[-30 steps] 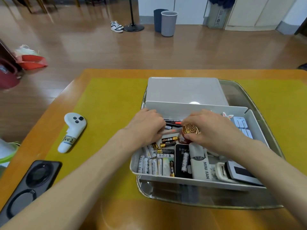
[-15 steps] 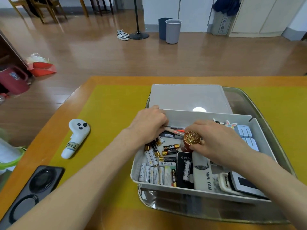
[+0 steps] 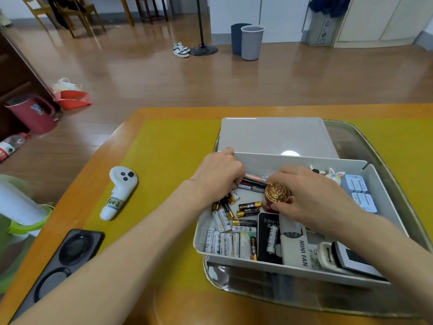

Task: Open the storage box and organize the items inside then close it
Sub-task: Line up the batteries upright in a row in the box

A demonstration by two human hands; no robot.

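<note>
While the storage box (image 3: 375,184) sits open on the tray (image 3: 384,160), our left hand (image 3: 218,177) curls onto pens (image 3: 251,184); our right hand (image 3: 311,195) grips the gold-capped jar (image 3: 276,195). Left of the box lies a white controller (image 3: 118,192). Both hands remain as before.

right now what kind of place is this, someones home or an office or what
Probably a home living or dining room, though I can't be sure. Sneakers lie on the wood floor beside a stand, wooden chairs stand at the far wall, and the left hand sorts household batteries.
</note>
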